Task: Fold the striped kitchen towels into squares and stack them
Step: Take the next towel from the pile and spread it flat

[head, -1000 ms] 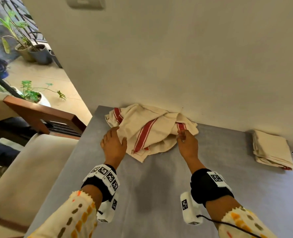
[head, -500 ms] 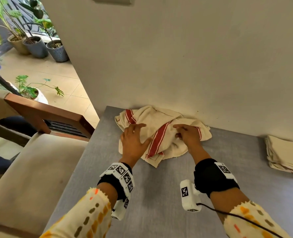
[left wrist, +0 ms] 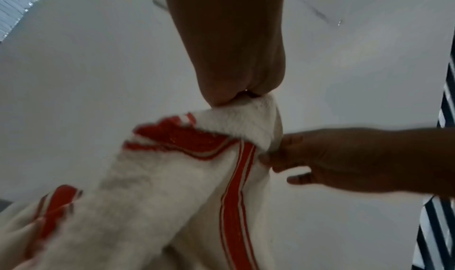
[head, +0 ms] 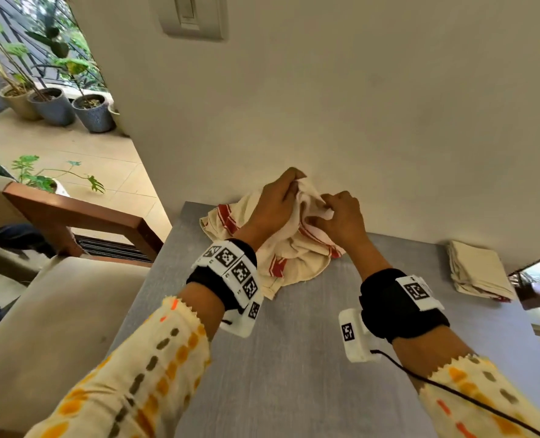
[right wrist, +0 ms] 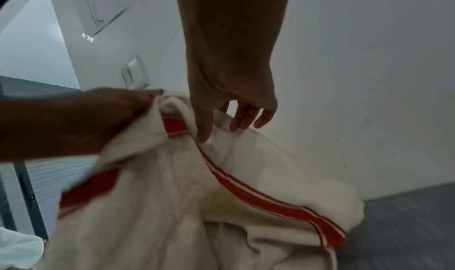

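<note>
A crumpled cream towel with red stripes (head: pixel 294 260) lies at the far edge of the grey table (head: pixel 294 358), against the wall. My left hand (head: pixel 295 184) pinches a bunch of its cloth and holds it raised above the heap; the left wrist view shows the towel (left wrist: pixel 160 196) hanging from that pinch (left wrist: pixel 236 99). My right hand (head: pixel 324 210) pinches the cloth just beside it, thumb in front and fingers behind, as the right wrist view shows (right wrist: pixel 216 132). The towel's lower part (right wrist: pixel 172 196) still rests on the table.
A stack of folded cream towels (head: pixel 477 273) sits at the table's far right. A cushioned chair with a wooden arm (head: pixel 72 216) stands close to the table's left edge. The wall (head: pixel 357 121) rises directly behind the towel.
Both hands went from lying on the crumpled towel to pinching it near its top. The towel's upper part has risen off the table toward the wall.
</note>
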